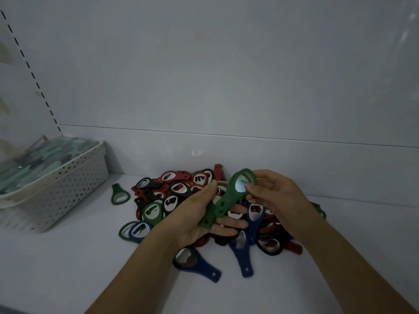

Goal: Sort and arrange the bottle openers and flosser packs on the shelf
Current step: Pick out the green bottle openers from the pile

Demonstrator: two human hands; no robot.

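Observation:
A heap of bottle openers (pixel 181 196) in red, black, green and blue lies on the white shelf (pixel 68 268). Above the heap, my left hand (pixel 199 218) lies palm up and holds green openers (pixel 210 217) across its fingers. My right hand (pixel 274 196) pinches the ring end of the top green opener (pixel 235 189), which rests on the ones in my left hand. One green opener (pixel 119 194) lies alone to the left of the heap. Flosser packs (pixel 43 158) fill a white perforated basket (pixel 68 191) at the left.
The shelf's back wall (pixel 226 75) rises just behind the heap. A slotted upright (pixel 31 73) runs down at the left, above the basket. Two blue openers (pixel 197 264) lie at the heap's near edge, under my forearms.

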